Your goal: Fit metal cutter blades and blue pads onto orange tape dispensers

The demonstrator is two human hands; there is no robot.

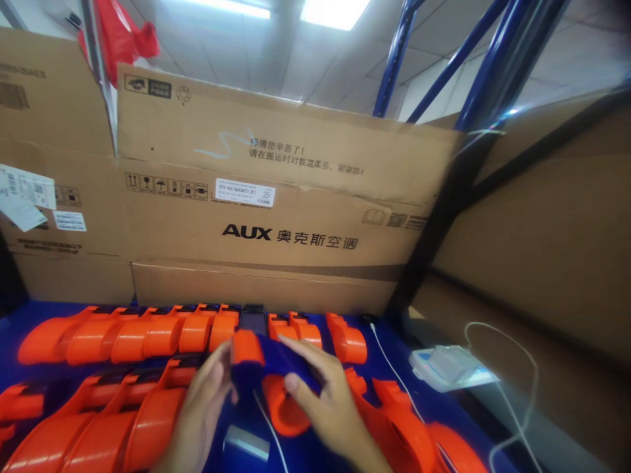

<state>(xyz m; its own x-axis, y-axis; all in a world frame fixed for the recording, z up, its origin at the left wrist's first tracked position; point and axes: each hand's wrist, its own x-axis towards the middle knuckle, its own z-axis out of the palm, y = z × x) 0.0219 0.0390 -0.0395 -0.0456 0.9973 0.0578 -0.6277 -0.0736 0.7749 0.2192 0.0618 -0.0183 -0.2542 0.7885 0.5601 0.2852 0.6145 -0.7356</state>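
Observation:
A tape dispenser (248,348), orange with a dark blue part across its top and an orange ring below, is held up in front of me between both hands. My right hand (330,391) grips its right side, fingers over the dark blue top and thumb by the ring. On the other side, my left hand (210,387) closes on the orange end, with some fingertips hidden behind it. Below the hands lie a small silvery-grey block (246,445) and a white cable (271,427).
Several orange dispensers (140,338) line the back of the blue surface; more (108,427) lie front left and others (404,427) front right. A dark phone-like device (254,320) stands among the back row. Behind rises a cardboard wall (296,197). A white corded box (451,368) lies right, near blue rack posts (444,177).

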